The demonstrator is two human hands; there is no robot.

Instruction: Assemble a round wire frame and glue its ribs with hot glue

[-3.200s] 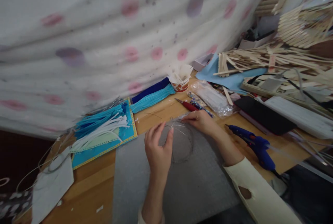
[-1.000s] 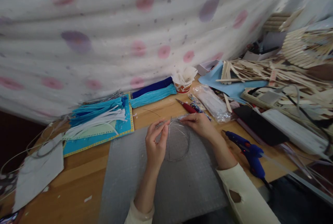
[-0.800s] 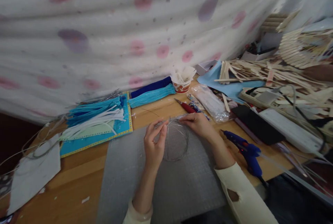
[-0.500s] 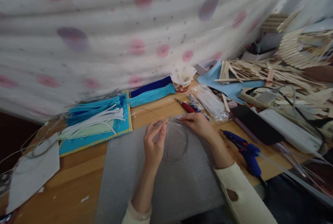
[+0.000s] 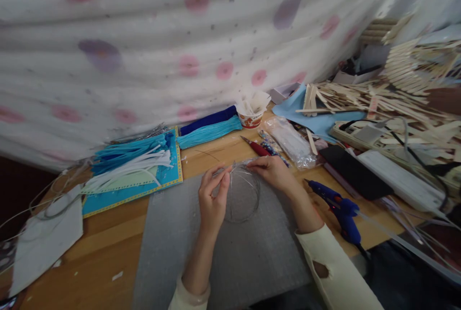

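A thin round wire frame with several crossing wires is held up over the grey cutting mat. My left hand pinches its upper left part between thumb and fingertips. At the upper right of the ring, my right hand is closed on the wire with its fingertips. Red-handled pliers lie just behind my right hand. To the right of that hand rests a blue glue gun.
Blue and white pipe cleaners lie on a blue board at the left. A paper cup stands at the back. On the right are a black phone, a power strip and many wooden sticks.
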